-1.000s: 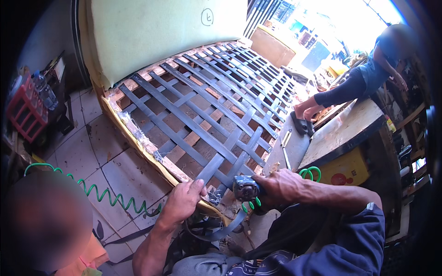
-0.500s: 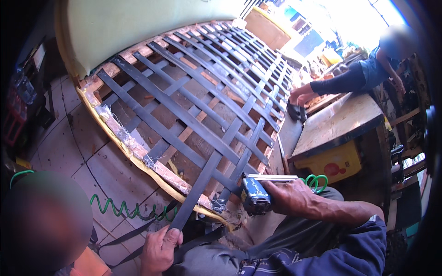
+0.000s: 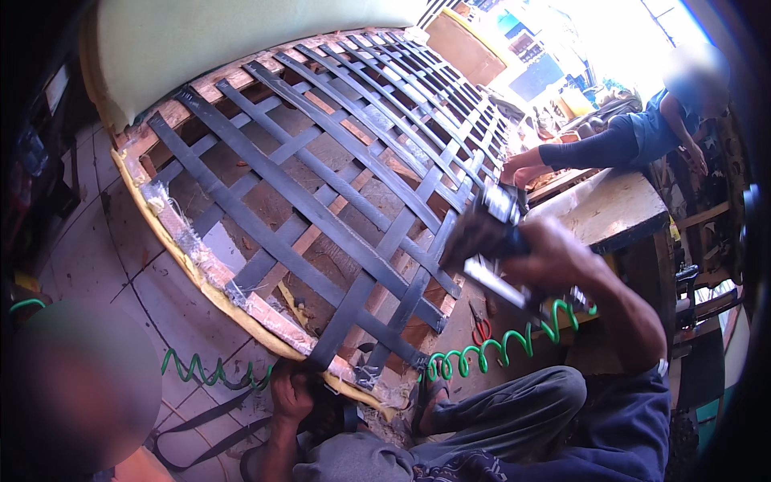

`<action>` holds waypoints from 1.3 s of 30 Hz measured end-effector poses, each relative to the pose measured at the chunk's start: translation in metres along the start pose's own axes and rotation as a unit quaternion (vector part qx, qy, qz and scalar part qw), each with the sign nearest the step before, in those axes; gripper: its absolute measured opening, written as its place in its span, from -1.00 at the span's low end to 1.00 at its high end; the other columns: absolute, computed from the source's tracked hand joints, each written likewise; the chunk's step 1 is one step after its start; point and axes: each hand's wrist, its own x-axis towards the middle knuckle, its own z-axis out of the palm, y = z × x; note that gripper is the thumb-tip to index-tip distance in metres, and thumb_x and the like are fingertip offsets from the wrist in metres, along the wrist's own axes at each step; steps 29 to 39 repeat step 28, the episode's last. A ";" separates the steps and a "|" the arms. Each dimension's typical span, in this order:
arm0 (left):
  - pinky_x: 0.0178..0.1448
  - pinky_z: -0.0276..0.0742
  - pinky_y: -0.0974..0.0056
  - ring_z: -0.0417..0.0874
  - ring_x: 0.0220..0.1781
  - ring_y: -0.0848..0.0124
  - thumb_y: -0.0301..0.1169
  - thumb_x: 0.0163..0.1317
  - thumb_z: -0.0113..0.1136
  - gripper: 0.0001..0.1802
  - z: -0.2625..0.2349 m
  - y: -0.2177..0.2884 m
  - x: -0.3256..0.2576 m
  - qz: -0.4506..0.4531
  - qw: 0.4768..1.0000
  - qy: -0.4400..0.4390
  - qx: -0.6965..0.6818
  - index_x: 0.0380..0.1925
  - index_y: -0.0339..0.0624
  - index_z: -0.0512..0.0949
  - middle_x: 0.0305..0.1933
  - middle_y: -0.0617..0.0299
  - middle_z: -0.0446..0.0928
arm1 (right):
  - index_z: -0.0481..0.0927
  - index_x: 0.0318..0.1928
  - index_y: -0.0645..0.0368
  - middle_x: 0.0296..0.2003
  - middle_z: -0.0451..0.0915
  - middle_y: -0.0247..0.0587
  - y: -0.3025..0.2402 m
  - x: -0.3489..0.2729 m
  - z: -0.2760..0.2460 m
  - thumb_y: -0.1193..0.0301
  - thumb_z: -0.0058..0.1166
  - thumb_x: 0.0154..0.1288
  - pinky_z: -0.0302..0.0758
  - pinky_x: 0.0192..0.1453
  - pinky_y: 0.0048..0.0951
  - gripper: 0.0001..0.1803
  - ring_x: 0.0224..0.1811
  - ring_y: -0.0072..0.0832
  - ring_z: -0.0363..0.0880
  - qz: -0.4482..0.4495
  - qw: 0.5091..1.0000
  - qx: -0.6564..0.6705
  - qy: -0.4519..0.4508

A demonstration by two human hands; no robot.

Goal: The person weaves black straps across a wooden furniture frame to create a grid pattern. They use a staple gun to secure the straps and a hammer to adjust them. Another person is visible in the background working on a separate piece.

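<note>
My left hand [image 3: 291, 394] is closed on the lower end of a black webbing strap [image 3: 344, 325], drawn down over the near edge of a padded wooden frame [image 3: 269, 312]. Its fingertips lie in shadow under that edge. Gripped in my right hand [image 3: 554, 261] is a staple gun [image 3: 482, 233], smeared by motion and raised above the right side of the frame. A green coiled air hose [image 3: 490, 352] stretches below the gun. Other black straps [image 3: 305, 209] cross over and under each other across the frame, with gaps between them.
Red-handled scissors [image 3: 480, 325] lie on the floor right of the frame. A person [image 3: 634, 138] leans by a wooden board [image 3: 610, 209] at the right; another person [image 3: 144, 466] is at lower left. Loose strap [image 3: 205, 422] loops over the tiles. A pale padded panel [image 3: 241, 36] stands behind.
My right hand has lifted the staple gun up and right, away from the frame's near corner. My left hand has moved slightly up, bending the strap down over the edge. The hose has stretched out.
</note>
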 end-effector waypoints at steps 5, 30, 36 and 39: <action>-0.08 0.59 -0.10 0.70 -0.21 -0.15 -0.12 0.57 -0.07 -0.52 0.009 -0.011 -0.006 0.073 0.992 0.081 0.067 -0.12 -0.34 0.65 -0.24 -0.09 0.67 | 0.70 0.00 0.28 -0.40 0.71 -0.14 0.047 0.146 -0.088 0.23 0.24 0.24 0.57 -0.24 -0.31 -0.57 -0.40 -0.44 0.65 -0.024 0.965 -0.035 0.259; 0.08 0.66 -0.20 0.75 -0.02 -0.23 0.05 0.60 -0.14 -0.38 0.020 0.004 0.013 0.156 0.979 0.112 0.068 0.00 -0.33 0.65 -0.06 -0.18 0.69 | 0.73 -0.11 0.19 -0.42 0.72 -0.22 0.027 0.171 -0.085 0.22 0.28 0.20 0.61 -0.28 -0.36 -0.66 -0.44 -0.47 0.68 0.012 0.990 -0.045 0.137; 0.08 0.66 -0.20 0.75 -0.02 -0.23 0.05 0.60 -0.14 -0.38 0.020 0.004 0.013 0.156 0.979 0.112 0.068 0.00 -0.33 0.65 -0.06 -0.18 0.69 | 0.73 -0.11 0.19 -0.42 0.72 -0.22 0.027 0.171 -0.085 0.22 0.28 0.20 0.61 -0.28 -0.36 -0.66 -0.44 -0.47 0.68 0.012 0.990 -0.045 0.137; 0.08 0.66 -0.20 0.75 -0.02 -0.23 0.05 0.60 -0.14 -0.38 0.020 0.004 0.013 0.156 0.979 0.112 0.068 0.00 -0.33 0.65 -0.06 -0.18 0.69 | 0.73 -0.11 0.19 -0.42 0.72 -0.22 0.027 0.171 -0.085 0.22 0.28 0.20 0.61 -0.28 -0.36 -0.66 -0.44 -0.47 0.68 0.012 0.990 -0.045 0.137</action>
